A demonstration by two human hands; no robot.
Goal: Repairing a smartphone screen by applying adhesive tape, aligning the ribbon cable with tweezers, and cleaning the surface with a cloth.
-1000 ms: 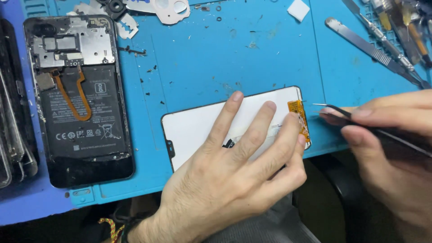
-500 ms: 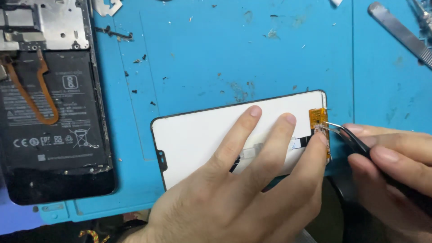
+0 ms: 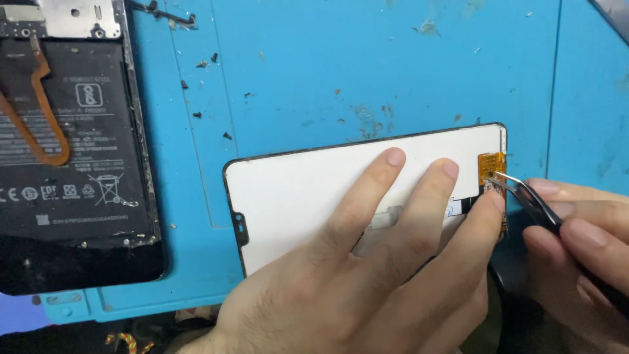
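Now the tweezers (image 3: 534, 196) have their tips down on the orange flex cable (image 3: 492, 168) at the right end of the white display panel (image 3: 308, 196), where half a second ago they were just reaching it and a second ago they hung clear to the right of the panel. The right hand (image 3: 580, 249) has its fingers closed around the tweezers, pinching them narrow; whether the tips actually grip the flex or only touch it is too small to tell. The left hand (image 3: 367, 275) lies flat on the panel with three fingers spread wide, the ring fingertip right beside the flex, holding the panel against the blue work mat (image 3: 367, 72). The view has also closed in since then, so the panel sits near the middle, towards the near edge of the mat. Contact at the flex suggests the fine work on the connector has begun. Far left lies an opened phone body (image 3: 72, 151) with its black battery and an orange ribbon loop, well apart from both hands.
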